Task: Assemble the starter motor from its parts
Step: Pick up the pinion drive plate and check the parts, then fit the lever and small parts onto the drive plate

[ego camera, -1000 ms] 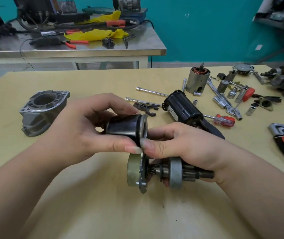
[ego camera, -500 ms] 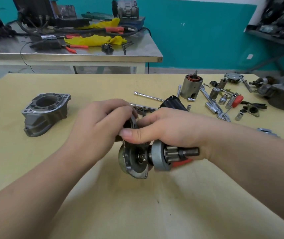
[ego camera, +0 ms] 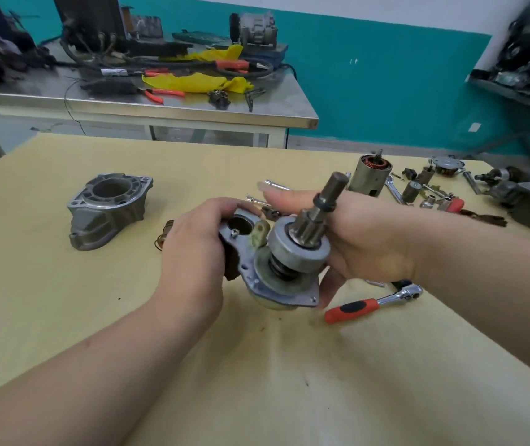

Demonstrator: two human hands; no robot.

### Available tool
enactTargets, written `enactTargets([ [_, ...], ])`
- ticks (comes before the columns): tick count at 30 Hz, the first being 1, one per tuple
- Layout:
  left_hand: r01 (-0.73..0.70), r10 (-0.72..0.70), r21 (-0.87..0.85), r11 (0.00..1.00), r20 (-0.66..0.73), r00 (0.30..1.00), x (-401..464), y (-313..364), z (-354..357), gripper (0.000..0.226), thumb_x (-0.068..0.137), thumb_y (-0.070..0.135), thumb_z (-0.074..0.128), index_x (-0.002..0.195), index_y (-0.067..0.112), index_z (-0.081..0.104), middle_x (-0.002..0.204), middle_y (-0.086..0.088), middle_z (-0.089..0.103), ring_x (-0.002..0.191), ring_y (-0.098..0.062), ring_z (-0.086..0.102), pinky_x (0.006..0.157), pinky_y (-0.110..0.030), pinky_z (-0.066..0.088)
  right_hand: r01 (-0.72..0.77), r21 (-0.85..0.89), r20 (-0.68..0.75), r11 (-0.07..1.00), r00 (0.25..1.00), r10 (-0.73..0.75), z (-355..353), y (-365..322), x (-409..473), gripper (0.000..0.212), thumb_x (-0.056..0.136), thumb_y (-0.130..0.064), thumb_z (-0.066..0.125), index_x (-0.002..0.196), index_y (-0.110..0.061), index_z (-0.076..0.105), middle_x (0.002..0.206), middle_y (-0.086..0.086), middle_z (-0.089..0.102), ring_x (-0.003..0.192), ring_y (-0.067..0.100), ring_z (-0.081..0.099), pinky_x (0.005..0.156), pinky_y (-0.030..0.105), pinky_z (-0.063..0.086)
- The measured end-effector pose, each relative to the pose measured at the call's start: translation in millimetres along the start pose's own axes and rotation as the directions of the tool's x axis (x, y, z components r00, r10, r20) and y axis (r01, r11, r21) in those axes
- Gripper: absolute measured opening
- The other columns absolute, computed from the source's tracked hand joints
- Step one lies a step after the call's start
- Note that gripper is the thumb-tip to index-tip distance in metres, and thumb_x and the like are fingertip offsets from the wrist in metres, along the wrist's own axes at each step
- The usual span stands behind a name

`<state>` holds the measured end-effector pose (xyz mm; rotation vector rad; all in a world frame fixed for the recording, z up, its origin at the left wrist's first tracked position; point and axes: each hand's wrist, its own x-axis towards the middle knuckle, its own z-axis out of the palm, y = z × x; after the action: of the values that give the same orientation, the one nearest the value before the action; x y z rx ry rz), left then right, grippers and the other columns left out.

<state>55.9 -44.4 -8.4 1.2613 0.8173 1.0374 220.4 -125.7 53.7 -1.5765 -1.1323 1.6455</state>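
Note:
Above the yellow table I hold a starter sub-assembly (ego camera: 284, 268): a grey mounting plate with a black solenoid on its underside and a pinion drive whose shaft (ego camera: 328, 201) points up and away. My left hand (ego camera: 193, 249) grips the solenoid end and the plate's left edge. My right hand (ego camera: 363, 239) cups the plate and the drive from behind, thumb under the plate's lower rim. The grey nose housing (ego camera: 106, 209) lies alone at the left. The armature (ego camera: 371, 175) stands upright at the back right.
A red-handled ratchet (ego camera: 371, 302) lies just right of the assembly. A small spring (ego camera: 164, 236) sits left of my left hand. Sockets, wrenches and small parts (ego camera: 424, 191) crowd the back right. A steel bench (ego camera: 148, 107) with tools stands behind the table.
The assembly has been tilted so the pinion shaft now points up and away instead of sideways to the right. The head has moved closer and the ratchet has come into view.

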Motion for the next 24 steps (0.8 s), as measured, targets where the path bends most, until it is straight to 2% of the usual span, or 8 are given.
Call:
enactTargets([
  [2, -0.035, 0.035, -0.020, 0.999, -0.007, 0.999, -2, -1, 0, 0.030, 0.067, 0.045, 0.057, 0.071, 0.029, 0.082, 0.075, 0.000, 0.075, 0.074, -0.027, 0.064, 0.074, -0.044, 0.048, 0.023, 0.204, 0.086, 0.979, 0.995, -0.041, 6, 9, -3, 0.052, 0.098, -0.067, 0.048, 0.117, -0.027, 0.075, 0.110, 0.013, 0.077, 0.087, 0.039, 0.072, 0.065, 0.042, 0.062],
  [4, -0.132, 0.132, 0.038, 0.991, -0.006, 0.991, -5, -7, -2, 0.029, 0.074, 0.042, 0.053, 0.076, 0.034, 0.081, 0.077, 0.006, 0.076, 0.074, -0.015, 0.068, 0.067, -0.030, 0.051, 0.027, 0.317, 0.107, 0.948, 0.992, -0.064, 17, 17, -5, 0.053, 0.098, -0.063, 0.045, 0.105, -0.022, 0.078, 0.102, 0.016, 0.077, 0.077, 0.036, 0.074, 0.054, 0.032, 0.059],
  [6, -0.255, 0.249, 0.171, 0.952, 0.054, 0.967, -8, -13, -3, 0.031, 0.091, 0.025, 0.050, 0.082, 0.036, 0.078, 0.083, 0.013, 0.077, 0.076, -0.001, 0.070, 0.060, -0.012, 0.048, 0.071, 0.331, 0.002, 0.941, 0.997, -0.076, 26, 26, -5, 0.047, 0.103, -0.049, 0.044, 0.096, -0.016, 0.076, 0.088, 0.018, 0.074, 0.065, 0.037, 0.071, 0.044, 0.028, 0.051],
  [8, -0.299, 0.281, 0.239, 0.924, 0.104, 0.954, -9, -18, -3, 0.038, 0.100, 0.008, 0.048, 0.085, 0.030, 0.075, 0.086, 0.013, 0.076, 0.083, 0.000, 0.069, 0.063, -0.006, 0.045, 0.140, 0.302, -0.108, 0.943, 0.988, -0.112, 33, 32, -5, 0.039, 0.105, -0.034, 0.045, 0.095, -0.004, 0.069, 0.076, 0.022, 0.067, 0.055, 0.036, 0.066, 0.040, 0.028, 0.045],
  [14, -0.124, 0.125, -0.017, 0.992, 0.162, 0.979, -9, -28, 2, 0.032, 0.097, 0.030, 0.050, 0.080, 0.015, 0.073, 0.085, -0.013, 0.069, 0.079, -0.026, 0.064, 0.074, -0.043, 0.048, 0.142, 0.367, -0.246, 0.919, 0.968, -0.051, 43, 44, -2, 0.030, 0.103, -0.032, 0.056, 0.100, -0.004, 0.062, 0.070, 0.022, 0.064, 0.051, 0.041, 0.066, 0.038, 0.029, 0.046],
  [18, -0.028, 0.046, -0.106, 0.994, 0.174, 0.984, -8, -30, 7, 0.037, 0.100, 0.034, 0.060, 0.083, 0.002, 0.068, 0.090, -0.035, 0.062, 0.071, -0.024, 0.060, 0.065, -0.032, 0.050, 0.142, 0.375, -0.266, 0.916, 0.963, -0.041, 44, 47, 1, 0.031, 0.104, -0.030, 0.055, 0.098, -0.003, 0.070, 0.073, 0.023, 0.066, 0.053, 0.042, 0.066, 0.039, 0.029, 0.047],
  [21, -0.161, 0.137, 0.125, 0.979, 0.179, 0.974, -7, -32, 8, 0.024, 0.098, 0.011, 0.062, 0.076, 0.007, 0.070, 0.078, -0.008, 0.069, 0.067, -0.001, 0.059, 0.060, -0.011, 0.044, 0.135, 0.395, -0.245, 0.909, 0.969, -0.037, 44, 47, -2, 0.030, 0.103, -0.030, 0.053, 0.092, -0.011, 0.074, 0.078, 0.024, 0.070, 0.057, 0.043, 0.068, 0.043, 0.031, 0.050],
  [24, -0.199, 0.157, 0.257, 0.946, 0.175, 0.972, -9, -30, 11, 0.025, 0.088, -0.003, 0.064, 0.074, 0.015, 0.073, 0.075, 0.009, 0.071, 0.070, 0.006, 0.062, 0.062, -0.007, 0.043, 0.119, 0.337, -0.219, 0.934, 0.975, -0.045, 42, 49, -10, 0.032, 0.097, -0.032, 0.058, 0.079, -0.017, 0.080, 0.078, 0.015, 0.074, 0.061, 0.036, 0.072, 0.052, 0.036, 0.058],
])
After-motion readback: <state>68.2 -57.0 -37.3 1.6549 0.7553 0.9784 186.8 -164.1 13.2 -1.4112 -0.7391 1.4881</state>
